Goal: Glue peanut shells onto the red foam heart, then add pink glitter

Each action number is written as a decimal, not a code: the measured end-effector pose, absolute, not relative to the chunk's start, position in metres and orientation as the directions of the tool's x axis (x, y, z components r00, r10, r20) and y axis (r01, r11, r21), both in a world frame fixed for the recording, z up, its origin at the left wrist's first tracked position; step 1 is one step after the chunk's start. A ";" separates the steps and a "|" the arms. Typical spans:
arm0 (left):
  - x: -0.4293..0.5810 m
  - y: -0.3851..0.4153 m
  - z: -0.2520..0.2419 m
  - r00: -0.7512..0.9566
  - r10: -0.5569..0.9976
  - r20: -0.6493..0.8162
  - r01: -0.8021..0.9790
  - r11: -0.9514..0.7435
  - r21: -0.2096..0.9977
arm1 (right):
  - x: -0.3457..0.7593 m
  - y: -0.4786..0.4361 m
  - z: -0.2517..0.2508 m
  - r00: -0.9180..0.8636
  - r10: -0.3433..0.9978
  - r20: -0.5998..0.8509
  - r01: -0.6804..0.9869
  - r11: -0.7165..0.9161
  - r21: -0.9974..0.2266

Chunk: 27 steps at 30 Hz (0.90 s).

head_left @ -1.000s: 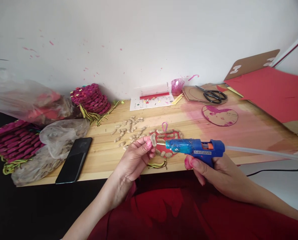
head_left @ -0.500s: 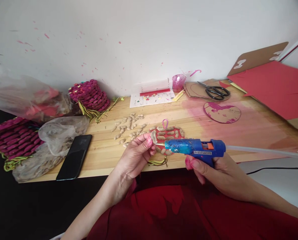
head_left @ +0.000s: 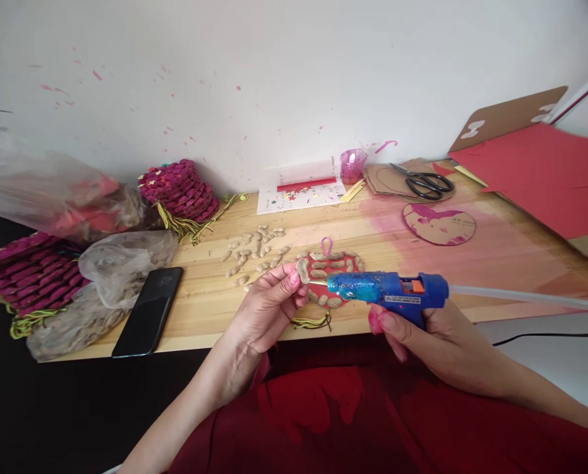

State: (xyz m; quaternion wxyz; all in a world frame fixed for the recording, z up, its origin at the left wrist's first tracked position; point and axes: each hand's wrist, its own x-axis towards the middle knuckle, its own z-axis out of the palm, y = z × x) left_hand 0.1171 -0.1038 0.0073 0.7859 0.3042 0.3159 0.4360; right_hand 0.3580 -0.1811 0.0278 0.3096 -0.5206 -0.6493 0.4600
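The left hand point(head_left: 268, 299) pinches a probably light, brittle peanut point(head_left: 302, 270), best held by its edges, beside the glue gun point(head_left: 365, 286) gripped in the right hand point(head_left: 439, 345).

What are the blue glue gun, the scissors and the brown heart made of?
Glue gun: probably hard plastic, shiny blue, moulded-looking body. Scissors: blades likely metal, thin and grey; glossy black handles perhaps plastic. Brown heart: seemingly cardboard, flat, dull, pink-patched.

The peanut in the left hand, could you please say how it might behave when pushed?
The peanut is probably light, since the left hand merely pinches it. Its dull surface suggests little slipperiness, and its rounded, waisted shape could make it roll unevenly.
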 end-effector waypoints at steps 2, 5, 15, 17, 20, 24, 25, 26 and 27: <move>0.118 -0.104 0.010 0.423 0.878 -0.226 -0.491 0.432 0.756 | 0.359 -0.181 0.027 -0.265 0.961 -0.078 0.388 0.032 -0.921; 0.119 -0.104 0.013 0.429 0.878 -0.214 -0.497 0.427 0.755 | 0.359 -0.180 0.026 -0.265 0.961 -0.083 0.391 0.029 -0.920; 0.119 -0.104 0.010 0.417 0.881 -0.226 -0.491 0.427 0.759 | 0.360 -0.180 0.026 -0.259 0.961 -0.094 0.394 0.016 -0.919; 0.118 -0.104 0.009 0.414 0.880 -0.233 -0.493 0.432 0.756 | 0.360 -0.179 0.026 -0.255 0.962 -0.097 0.392 0.011 -0.920; 0.118 -0.104 0.008 0.419 0.876 -0.238 -0.482 0.437 0.760 | 0.359 -0.179 0.026 -0.252 0.963 -0.099 0.395 0.009 -0.919; 0.118 -0.104 0.007 0.423 0.874 -0.239 -0.473 0.438 0.764 | 0.357 -0.178 0.028 -0.244 0.965 -0.100 0.396 0.005 -0.918; 0.118 -0.104 0.007 0.423 0.874 -0.240 -0.475 0.439 0.763 | 0.357 -0.178 0.028 -0.241 0.965 -0.101 0.391 0.001 -0.920; 0.119 -0.104 0.007 0.422 0.874 -0.241 -0.476 0.440 0.761 | 0.357 -0.178 0.027 -0.239 0.965 -0.104 0.388 -0.003 -0.922; 0.119 -0.103 0.007 0.421 0.874 -0.241 -0.478 0.440 0.760 | 0.357 -0.178 0.027 -0.242 0.964 -0.108 0.385 -0.006 -0.923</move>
